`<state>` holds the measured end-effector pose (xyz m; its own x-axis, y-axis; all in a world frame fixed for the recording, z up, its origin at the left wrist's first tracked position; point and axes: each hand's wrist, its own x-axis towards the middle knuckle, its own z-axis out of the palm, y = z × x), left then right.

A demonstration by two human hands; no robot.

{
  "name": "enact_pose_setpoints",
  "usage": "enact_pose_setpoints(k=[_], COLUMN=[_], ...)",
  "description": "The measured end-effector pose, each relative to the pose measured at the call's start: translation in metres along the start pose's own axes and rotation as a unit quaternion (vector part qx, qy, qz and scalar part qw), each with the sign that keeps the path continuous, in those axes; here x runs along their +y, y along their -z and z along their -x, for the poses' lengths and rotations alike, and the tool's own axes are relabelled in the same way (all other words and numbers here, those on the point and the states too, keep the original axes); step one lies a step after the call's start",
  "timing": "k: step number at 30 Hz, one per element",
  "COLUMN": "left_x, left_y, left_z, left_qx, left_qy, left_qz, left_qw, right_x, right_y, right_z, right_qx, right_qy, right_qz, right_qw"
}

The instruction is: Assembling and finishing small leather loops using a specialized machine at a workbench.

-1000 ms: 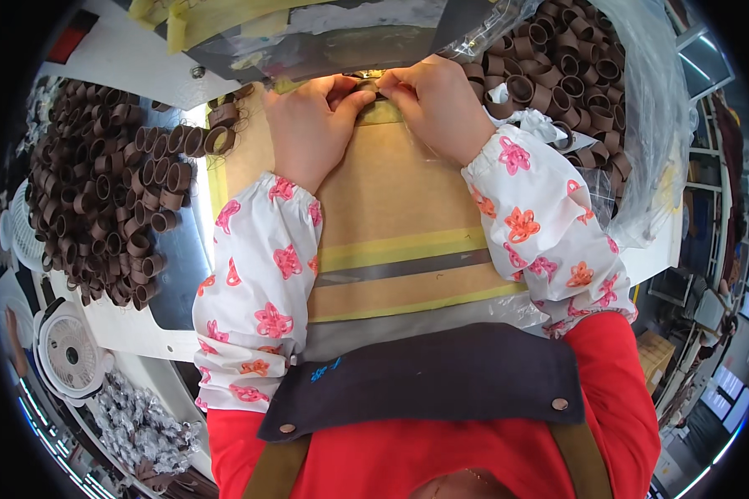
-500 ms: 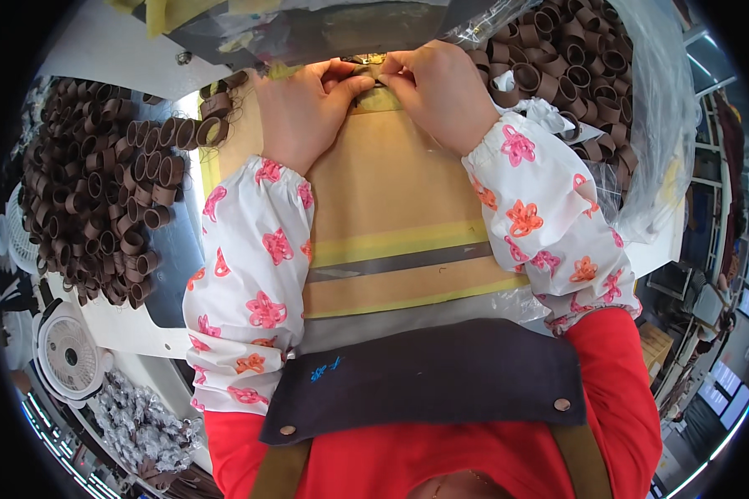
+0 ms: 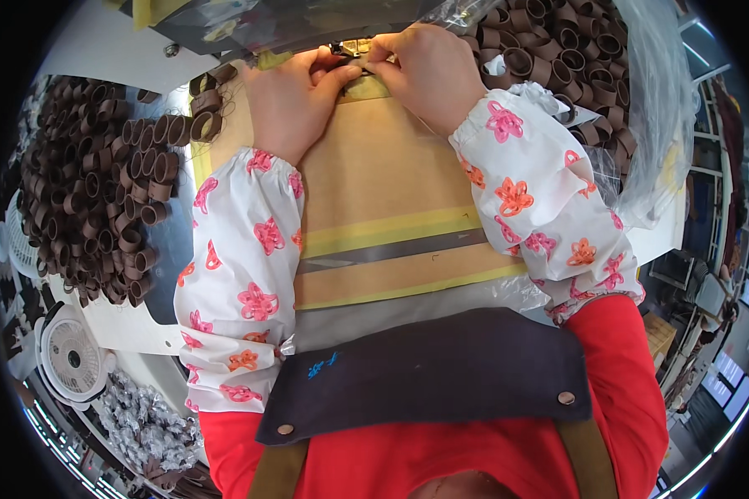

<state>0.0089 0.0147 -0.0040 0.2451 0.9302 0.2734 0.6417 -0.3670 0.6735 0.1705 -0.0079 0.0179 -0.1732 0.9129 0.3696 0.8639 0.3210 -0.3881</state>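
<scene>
My left hand [image 3: 290, 104] and my right hand [image 3: 434, 79] meet at the top centre, fingers pinched together. Between their fingertips is a small dark piece [image 3: 359, 72], mostly covered by the fingers, so its kind is hard to tell. Just beyond it a small metal foot [image 3: 347, 48], like that of a sewing machine, stands in warm light under the dark machine head [image 3: 291, 27]. Below my hands lies a tan work surface [image 3: 383, 166] with yellow tape bands. Both forearms wear white flowered sleeve covers.
A big heap of brown loops [image 3: 83, 191] lies on the left, with several strung by threads beside my left wrist. More brown loops [image 3: 549, 58] fill a clear plastic bag [image 3: 662, 108] at the right. A white fan [image 3: 73, 356] and plastic-wrapped items [image 3: 146, 420] are at lower left.
Both hands appear slightly farther up and left in the picture, still pinching. More of the metal foot shows between them now. The view itself has shifted a little.
</scene>
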Motion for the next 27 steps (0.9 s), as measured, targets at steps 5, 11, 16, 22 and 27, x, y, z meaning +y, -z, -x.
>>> enact_pose_setpoints(k=[5,11,16,22,27], left_x=[0.003,0.003,0.009,0.008,0.014], left_y=[0.002,0.001,0.002,0.011,0.029], left_z=[0.0,0.002,-0.001,-0.002,0.019], left_qx=[-0.003,0.008,-0.007,-0.087,-0.167], left_qy=[-0.021,-0.022,-0.04,0.05,-0.073], left_qz=[-0.036,-0.014,-0.046,0.037,-0.066], left_qw=[0.999,1.0,0.998,0.994,0.981], right_x=[0.001,0.002,0.001,0.009,-0.012], right_y=[-0.001,-0.004,0.001,0.0,0.014], right_z=[0.001,0.002,0.006,0.002,0.029], right_qx=[-0.002,0.001,0.011,-0.035,-0.061], right_qy=[0.001,0.006,0.019,0.034,0.009], right_qz=[0.004,0.009,0.016,-0.093,-0.116], right_qw=[1.0,1.0,1.0,0.994,0.991])
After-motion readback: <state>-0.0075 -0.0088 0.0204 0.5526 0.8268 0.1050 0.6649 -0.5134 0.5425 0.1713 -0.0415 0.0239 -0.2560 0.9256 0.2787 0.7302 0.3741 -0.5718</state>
